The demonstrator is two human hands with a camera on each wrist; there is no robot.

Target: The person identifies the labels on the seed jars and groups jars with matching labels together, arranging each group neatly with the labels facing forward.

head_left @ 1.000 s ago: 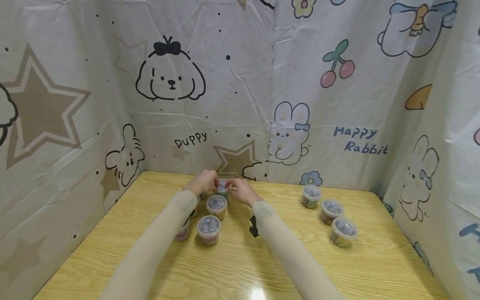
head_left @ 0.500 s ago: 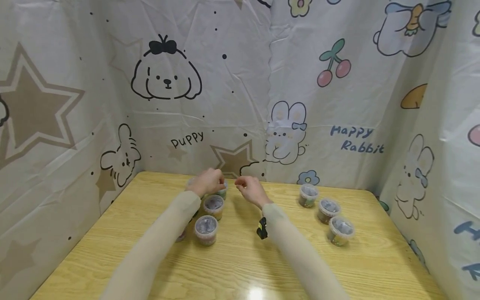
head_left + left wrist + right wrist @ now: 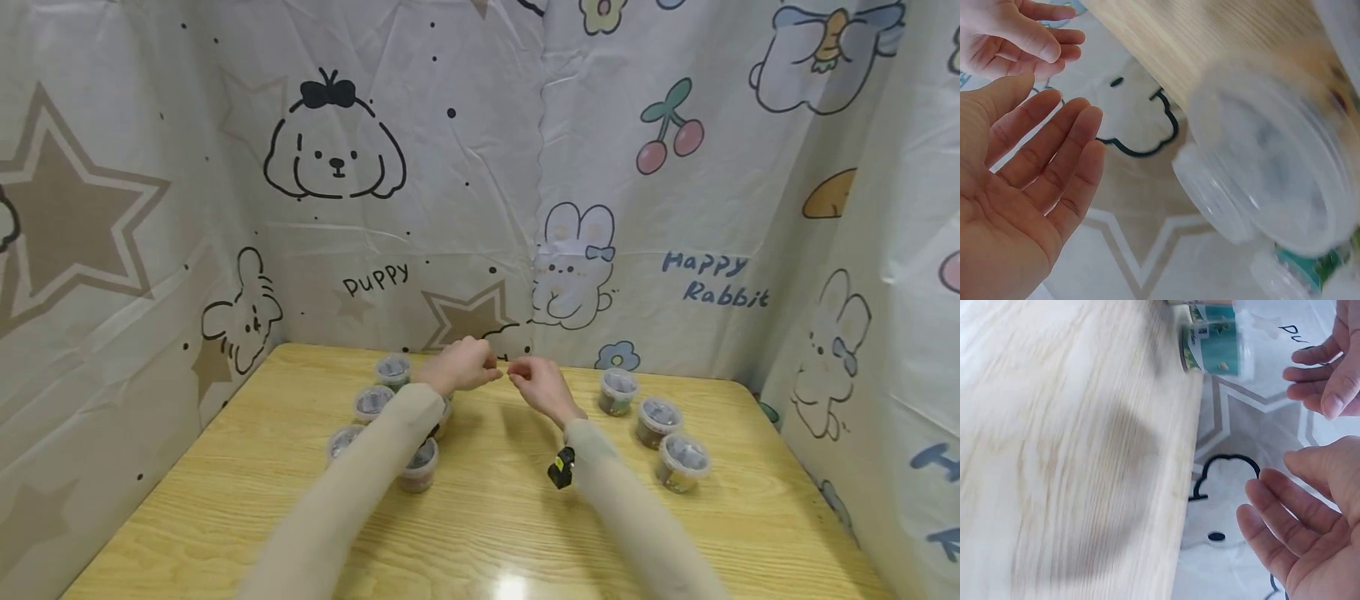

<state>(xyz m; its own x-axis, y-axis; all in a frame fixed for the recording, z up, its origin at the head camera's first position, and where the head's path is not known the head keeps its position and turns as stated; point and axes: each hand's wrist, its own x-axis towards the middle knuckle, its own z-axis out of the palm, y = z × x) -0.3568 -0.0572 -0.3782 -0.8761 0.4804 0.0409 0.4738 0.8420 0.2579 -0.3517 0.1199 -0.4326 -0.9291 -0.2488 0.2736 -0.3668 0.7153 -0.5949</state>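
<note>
My left hand (image 3: 463,364) hovers above the back of the table, holding nothing, its fingers loosely bent in the left wrist view. Close to its right hangs my right hand (image 3: 542,385), also holding nothing, with relaxed, spread fingers. Nearest the left hand is a cluster of small round plastic tubs with clear lids, including a back tub (image 3: 393,369), a middle tub (image 3: 374,402) and a front tub (image 3: 419,475). My left forearm partly covers this cluster. The left wrist view has a blurred lid (image 3: 1266,162) close up; a green-labelled tub (image 3: 1213,347) appears in the right wrist view.
Three similar tubs stand in a slanting row at the right: a back one (image 3: 618,392), a middle one (image 3: 659,421) and a front one (image 3: 683,462). Patterned cloth (image 3: 465,208) hangs behind the wooden table (image 3: 540,533) and along both sides.
Both hands have come away from the back tub in the left cluster and moved right. The tubs on the right have stayed in place.
</note>
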